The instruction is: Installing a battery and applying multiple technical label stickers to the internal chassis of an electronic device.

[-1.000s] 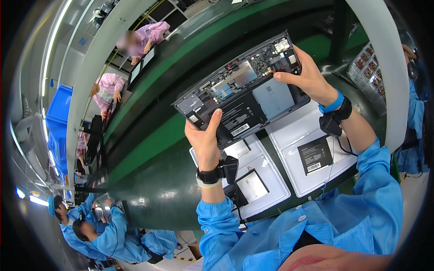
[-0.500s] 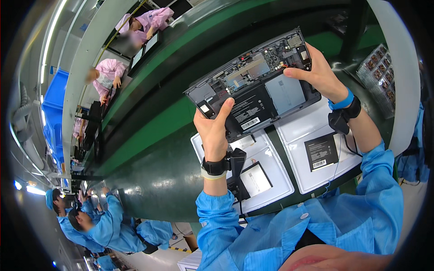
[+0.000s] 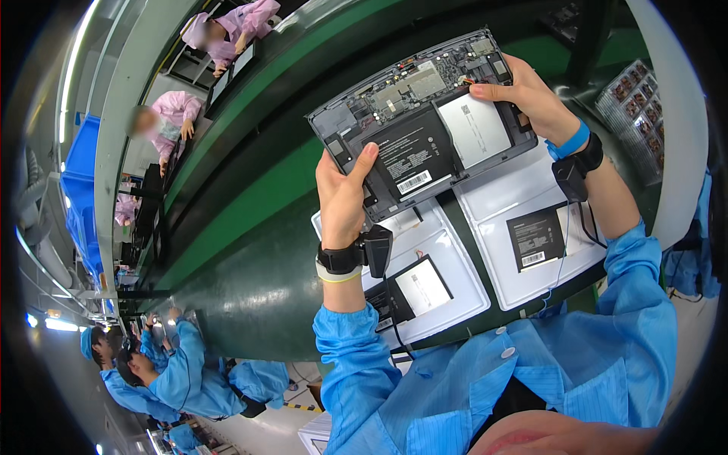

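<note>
Between both hands I hold an opened laptop base (image 3: 355, 111), its circuit board and battery exposed, raised over white trays. My left hand (image 3: 343, 197) grips the near left corner, thumb on top. At the right end, my right hand (image 3: 535, 102) is closed on the edge, its thumb near a small bundle of coloured wires (image 3: 468, 81). The battery (image 3: 413, 155) fitted in the base has a black part and a silver part. What the fingers do underneath is hidden.
Below the base, two white trays (image 3: 474, 292) hold loose batteries (image 3: 536, 237) on the green bench (image 3: 250, 303). Clear plastic trays (image 3: 631, 114) with small parts stand at the right. People in pink (image 3: 173, 121) work across the bench; people in blue (image 3: 178, 371) are at the left.
The laptop base has tilted, so the battery's silver part looks brighter and more of the battery shows. Both hands have shifted slightly up and left in the picture, still holding the base.
</note>
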Demonstrator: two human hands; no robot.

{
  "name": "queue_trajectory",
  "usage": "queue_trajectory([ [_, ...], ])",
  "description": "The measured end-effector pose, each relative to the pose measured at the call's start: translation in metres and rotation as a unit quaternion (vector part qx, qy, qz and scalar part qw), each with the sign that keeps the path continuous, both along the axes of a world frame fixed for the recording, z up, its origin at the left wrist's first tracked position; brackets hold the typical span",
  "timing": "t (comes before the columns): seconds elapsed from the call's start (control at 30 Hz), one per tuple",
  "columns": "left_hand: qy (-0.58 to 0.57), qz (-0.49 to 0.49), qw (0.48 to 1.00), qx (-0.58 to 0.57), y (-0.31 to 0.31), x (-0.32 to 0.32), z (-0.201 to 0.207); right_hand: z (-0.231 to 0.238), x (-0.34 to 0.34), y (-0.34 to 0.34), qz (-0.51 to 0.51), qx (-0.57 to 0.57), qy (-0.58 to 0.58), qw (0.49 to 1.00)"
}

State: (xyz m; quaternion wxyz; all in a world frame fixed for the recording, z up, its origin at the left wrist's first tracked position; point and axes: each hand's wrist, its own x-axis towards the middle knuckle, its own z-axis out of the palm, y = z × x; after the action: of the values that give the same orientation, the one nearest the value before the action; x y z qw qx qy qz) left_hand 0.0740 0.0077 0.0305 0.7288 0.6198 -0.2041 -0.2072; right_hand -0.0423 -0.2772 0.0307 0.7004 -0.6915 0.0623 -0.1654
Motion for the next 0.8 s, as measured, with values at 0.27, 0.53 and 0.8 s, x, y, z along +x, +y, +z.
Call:
queue_trajectory([
  [0.27,-0.019,0.041,0.998,0.04,0.003,-0.02,0.016,-0.004,0.004,-0.005,0.009,0.001,0.023,1.0],
  [0.53,-0.037,-0.047,0.998,-0.003,0.023,-0.05,0.03,-0.005,0.001,-0.014,0.031,0.014,0.017,0.999],
  [0.8,-0.086,-0.038,0.996,-0.001,0.026,-0.072,0.036,-0.005,-0.006,-0.015,0.037,0.011,-0.017,0.999],
])
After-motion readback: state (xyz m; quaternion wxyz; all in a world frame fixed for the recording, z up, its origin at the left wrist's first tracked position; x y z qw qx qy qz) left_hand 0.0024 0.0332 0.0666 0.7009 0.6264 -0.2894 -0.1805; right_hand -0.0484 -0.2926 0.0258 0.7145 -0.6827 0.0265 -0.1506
